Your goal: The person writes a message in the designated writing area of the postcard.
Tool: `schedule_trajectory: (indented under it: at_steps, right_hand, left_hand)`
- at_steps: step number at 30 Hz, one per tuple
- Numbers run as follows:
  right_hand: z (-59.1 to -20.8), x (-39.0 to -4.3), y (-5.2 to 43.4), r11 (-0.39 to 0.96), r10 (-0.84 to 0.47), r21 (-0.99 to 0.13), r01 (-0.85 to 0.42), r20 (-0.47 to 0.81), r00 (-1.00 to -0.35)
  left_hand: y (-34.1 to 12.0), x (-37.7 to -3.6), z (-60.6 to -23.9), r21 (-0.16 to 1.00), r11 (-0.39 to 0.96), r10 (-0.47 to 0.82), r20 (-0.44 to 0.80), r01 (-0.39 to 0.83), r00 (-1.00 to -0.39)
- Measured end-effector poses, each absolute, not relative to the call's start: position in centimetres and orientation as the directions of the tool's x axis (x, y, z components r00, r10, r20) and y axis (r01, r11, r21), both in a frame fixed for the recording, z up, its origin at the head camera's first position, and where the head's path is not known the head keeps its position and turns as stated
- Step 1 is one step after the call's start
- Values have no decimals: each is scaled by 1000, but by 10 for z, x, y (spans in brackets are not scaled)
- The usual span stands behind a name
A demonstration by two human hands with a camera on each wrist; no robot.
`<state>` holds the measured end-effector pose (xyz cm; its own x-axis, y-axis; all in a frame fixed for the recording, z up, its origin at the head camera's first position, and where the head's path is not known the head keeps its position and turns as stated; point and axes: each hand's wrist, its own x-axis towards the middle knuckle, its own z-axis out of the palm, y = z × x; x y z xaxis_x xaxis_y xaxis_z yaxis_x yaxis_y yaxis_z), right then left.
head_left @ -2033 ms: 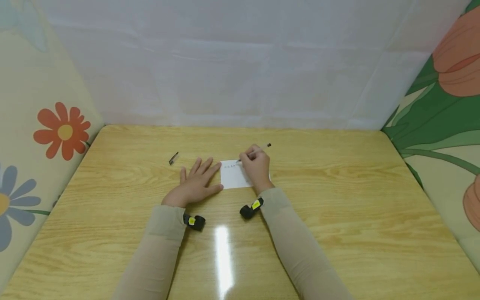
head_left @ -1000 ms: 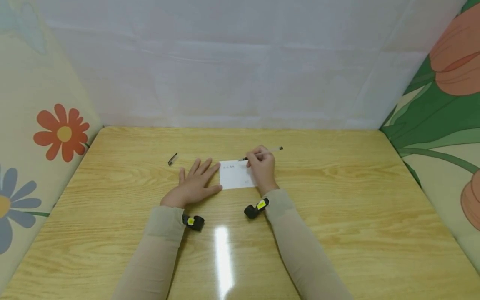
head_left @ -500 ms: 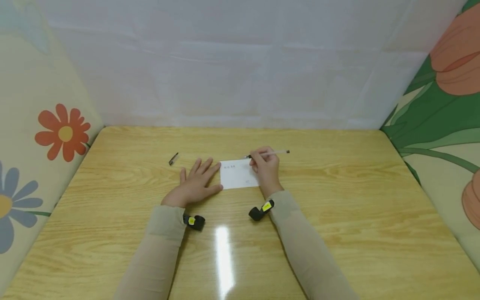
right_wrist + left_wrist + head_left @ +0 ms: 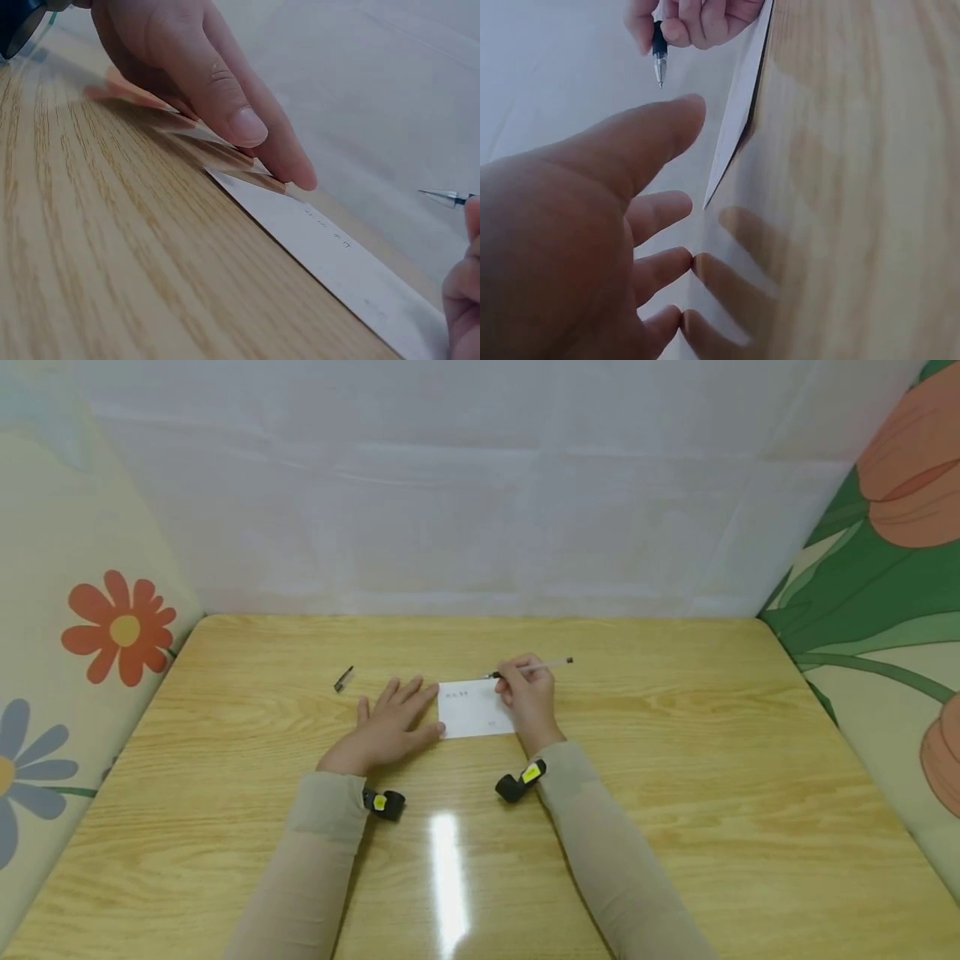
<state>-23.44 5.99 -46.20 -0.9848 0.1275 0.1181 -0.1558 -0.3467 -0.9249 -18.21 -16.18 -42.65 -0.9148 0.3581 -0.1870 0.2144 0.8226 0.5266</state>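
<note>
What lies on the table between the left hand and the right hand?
A white paper card with a little writing lies between the left hand and the right hand, which holds a pen; the head view shows it.

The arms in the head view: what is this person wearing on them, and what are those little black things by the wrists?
Both arms wear long, close-fitting beige sleeves that end at the wrists; the left hand and right hand are bare. At each wrist sits a small black device with a yellow marking, most likely the wrist camera. No rings or watch show.
</note>
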Motion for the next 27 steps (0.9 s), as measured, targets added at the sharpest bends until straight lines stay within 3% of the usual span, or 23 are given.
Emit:
schedule_trajectory:
  at_steps: [19, 27]
  right_hand:
    - [-463, -235, 61, -302, 119, -941, -153, 122, -985]
    - [-463, -235, 60, -281, 115, -947, -156, 128, -985]
  left_hand:
    - [-180, -181, -404, 636, 761, 99, 80, 128, -992]
    - [-197, -179, -400, 596, 796, 37, 128, 107, -991]
